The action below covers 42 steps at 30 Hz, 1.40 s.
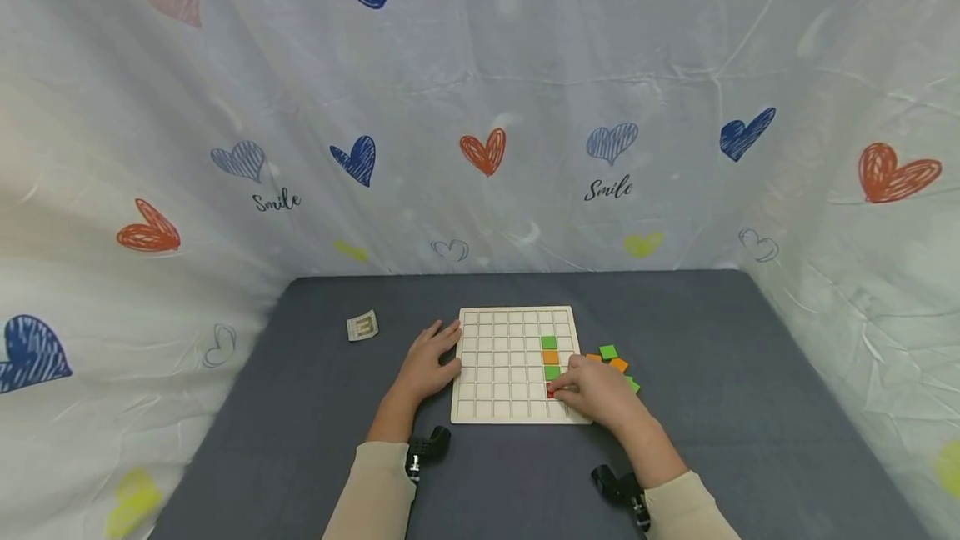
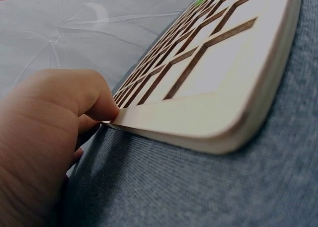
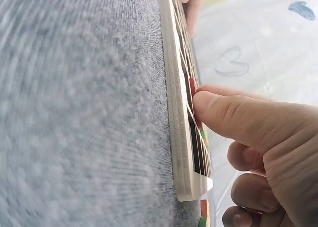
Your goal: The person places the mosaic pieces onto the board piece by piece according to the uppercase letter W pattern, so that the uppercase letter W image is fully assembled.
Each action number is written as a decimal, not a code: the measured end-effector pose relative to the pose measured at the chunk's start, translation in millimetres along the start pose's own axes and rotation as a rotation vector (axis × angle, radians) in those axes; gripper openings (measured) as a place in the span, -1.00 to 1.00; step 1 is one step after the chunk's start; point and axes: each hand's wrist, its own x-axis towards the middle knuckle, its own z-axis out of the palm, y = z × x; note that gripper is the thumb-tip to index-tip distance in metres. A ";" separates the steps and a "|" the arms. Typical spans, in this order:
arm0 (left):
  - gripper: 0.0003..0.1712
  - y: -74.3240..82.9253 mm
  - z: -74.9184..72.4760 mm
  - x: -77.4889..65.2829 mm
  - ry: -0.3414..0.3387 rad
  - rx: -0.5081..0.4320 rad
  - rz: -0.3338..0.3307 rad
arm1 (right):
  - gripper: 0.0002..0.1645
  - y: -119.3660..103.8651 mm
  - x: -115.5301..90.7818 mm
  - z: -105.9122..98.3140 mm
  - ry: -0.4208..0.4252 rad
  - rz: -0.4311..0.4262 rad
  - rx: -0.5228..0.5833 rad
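A pale wooden grid board (image 1: 491, 420) lies on the grey cloth, its square cells divided by raised strips. My left hand (image 1: 427, 363) rests at its left edge, thumb and fingertips touching the rim; in the left wrist view the thumb (image 2: 97, 95) bears on that edge. Over the lower right of the grid, my right hand (image 1: 600, 390) pinches a red square tile (image 1: 551, 391), partly covered by the fingers. The red tile (image 3: 193, 86) shows at the thumb tip in the right wrist view. Above it in the same column sit a green tile (image 1: 552, 372), an orange tile (image 1: 551, 357) and another green tile (image 1: 549, 342).
Several loose tiles lie right of the board, among them a green one (image 1: 608, 352) and an orange one (image 1: 618, 364), partly behind my right hand. A small printed paper (image 1: 362, 326) lies at the back left. A heart-patterned curtain (image 1: 480, 215) hangs around the table.
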 end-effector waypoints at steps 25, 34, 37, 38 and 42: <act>-0.30 4.2 -1.9 -2.9 0.006 -0.016 -0.006 | -0.67 36.4 -10.9 -27.4 0.054 0.239 0.156; -0.30 2.5 -1.4 -2.7 0.012 -0.015 0.000 | -0.59 55.1 -13.7 -30.8 0.085 0.307 0.161; -0.29 2.3 -1.3 -2.4 0.010 -0.011 -0.001 | -0.56 59.9 -13.6 -29.5 0.118 0.317 0.142; -0.29 2.4 -1.2 -2.1 0.009 -0.009 -0.002 | -0.55 61.4 -13.5 -28.9 0.133 0.320 0.136; -0.29 3.1 -0.1 -0.7 0.010 -0.005 -0.005 | -0.47 67.4 -13.8 -25.5 0.166 0.350 0.109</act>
